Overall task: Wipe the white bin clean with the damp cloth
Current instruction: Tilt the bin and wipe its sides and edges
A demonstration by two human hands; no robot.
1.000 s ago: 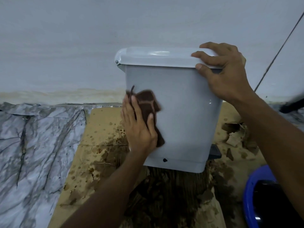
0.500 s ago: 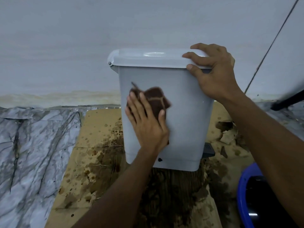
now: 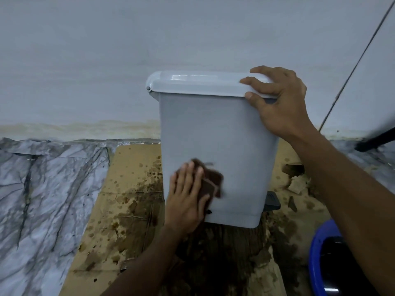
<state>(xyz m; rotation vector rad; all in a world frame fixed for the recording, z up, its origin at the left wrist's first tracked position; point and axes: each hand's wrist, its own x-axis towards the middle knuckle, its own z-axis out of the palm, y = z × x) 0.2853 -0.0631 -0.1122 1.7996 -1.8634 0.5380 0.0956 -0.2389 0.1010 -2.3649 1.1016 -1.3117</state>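
The white pedal bin stands upright on wet cardboard against the wall, its lid closed. My right hand grips the lid's near right corner, fingers over the top and thumb on the front edge. My left hand lies flat with straight fingers on the brown damp cloth, pressing it against the lower left of the bin's front face. Part of the cloth is hidden under my palm. The bin's black pedal sticks out at its lower right.
Soaked, stained cardboard covers the floor under the bin. A marble-patterned sheet lies to the left. A blue basin with dark contents sits at the lower right. A thin cable runs up the wall at right.
My left hand has slid the cloth down the bin's front from the upper middle to near the bottom. My right hand keeps its grip on the lid corner.
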